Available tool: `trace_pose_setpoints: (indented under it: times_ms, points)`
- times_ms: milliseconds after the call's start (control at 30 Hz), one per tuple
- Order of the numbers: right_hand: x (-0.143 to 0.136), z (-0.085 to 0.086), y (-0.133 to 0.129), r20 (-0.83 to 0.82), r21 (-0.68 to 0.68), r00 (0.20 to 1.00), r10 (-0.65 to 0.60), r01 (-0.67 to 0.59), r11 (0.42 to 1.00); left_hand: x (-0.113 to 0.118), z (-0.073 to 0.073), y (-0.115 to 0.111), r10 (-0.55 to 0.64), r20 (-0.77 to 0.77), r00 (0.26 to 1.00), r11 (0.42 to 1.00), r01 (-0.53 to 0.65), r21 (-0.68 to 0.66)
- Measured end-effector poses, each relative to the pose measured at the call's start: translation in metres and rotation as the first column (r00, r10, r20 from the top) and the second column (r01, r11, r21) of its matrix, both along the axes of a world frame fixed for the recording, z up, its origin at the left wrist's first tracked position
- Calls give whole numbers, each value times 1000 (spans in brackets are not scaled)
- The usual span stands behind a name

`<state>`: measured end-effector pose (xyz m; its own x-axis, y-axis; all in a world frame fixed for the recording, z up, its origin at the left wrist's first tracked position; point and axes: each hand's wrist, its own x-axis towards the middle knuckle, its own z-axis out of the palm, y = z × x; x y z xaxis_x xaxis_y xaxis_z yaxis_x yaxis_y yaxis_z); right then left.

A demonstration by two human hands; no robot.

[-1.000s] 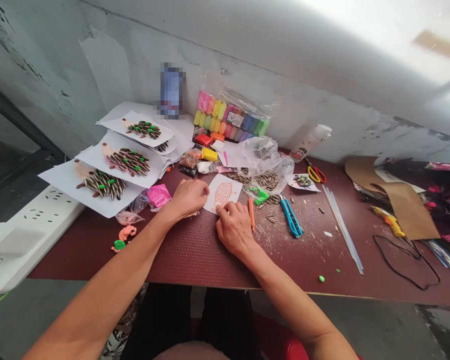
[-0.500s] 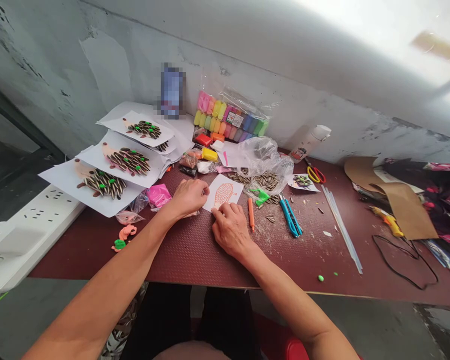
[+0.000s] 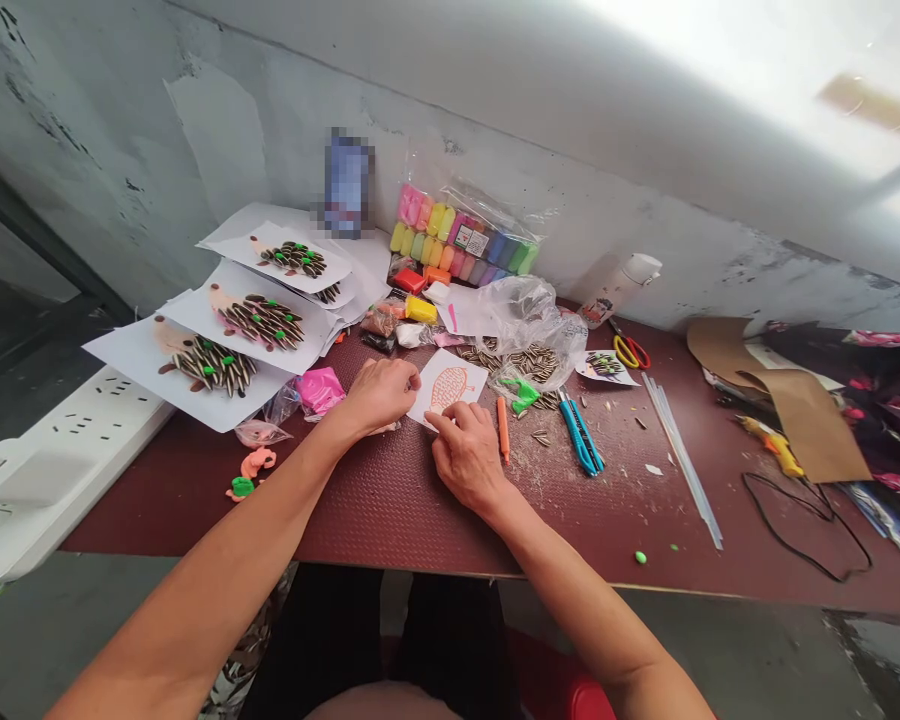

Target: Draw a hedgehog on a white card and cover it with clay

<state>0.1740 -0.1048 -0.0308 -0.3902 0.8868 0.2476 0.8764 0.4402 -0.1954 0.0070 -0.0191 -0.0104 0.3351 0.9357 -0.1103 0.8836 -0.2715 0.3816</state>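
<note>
A small white card (image 3: 474,372) with an orange drawing, a rounded shape filled with scribbled marks, lies on the dark red table between my hands. My left hand (image 3: 385,393) is at the card's left edge, fingers curled in; whether they hold anything is hidden. At the card's lower edge is my right hand (image 3: 466,452), its index finger stretched towards the left over the corner and the other fingers bent. An orange marker (image 3: 503,430) lies just right of it. Striped sunflower seeds (image 3: 532,362) are heaped behind, partly under a clear plastic bag (image 3: 525,308).
On the left, several sheets with seed-covered hedgehogs (image 3: 217,365) are stacked beside a white power strip (image 3: 82,440). A blue cutter (image 3: 581,437), scissors (image 3: 631,350), clear glue sticks (image 3: 682,460) and a yellow glue gun (image 3: 782,452) lie to the right. Coloured clay packs (image 3: 461,235) lean on the wall.
My right hand has shifted slightly right, and its index finger now reaches out more over the card's lower corner. My left hand stays at the card's left edge.
</note>
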Motion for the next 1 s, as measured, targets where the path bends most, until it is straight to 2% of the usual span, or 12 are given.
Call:
trace_pose_setpoints:
  times_ms: [300, 600, 700, 800, 900, 1000]
  points:
    - [-1, 0, 1, 66, -27, 998, 3, -1, 1000, -1, -3, 1, -4, 11, 1000, 1000, 4, 7]
    - [-5, 0, -2, 140, 21, 989, 45, -48, 999, -1, -4, 2, -11, 19, 1000, 1000, 11, 14]
    - [-4, -1, -4, 110, 28, 991, 82, -86, 996, -1, -4, 2, -5, 17, 1000, 1000, 5, 17]
    - [-1, -2, -4, 10, 35, 992, 129, -129, 991, -1, -4, 2, -2, 13, 1000, 1000, 2, 9]
    - [4, -1, 0, -16, 69, 999, 34, -32, 997, -1, -4, 3, -6, 15, 1000, 1000, 6, 3]
    - [9, 0, 4, 64, 102, 995, -75, 68, 992, -1, -4, 3, -9, 14, 1000, 1000, 9, 2]
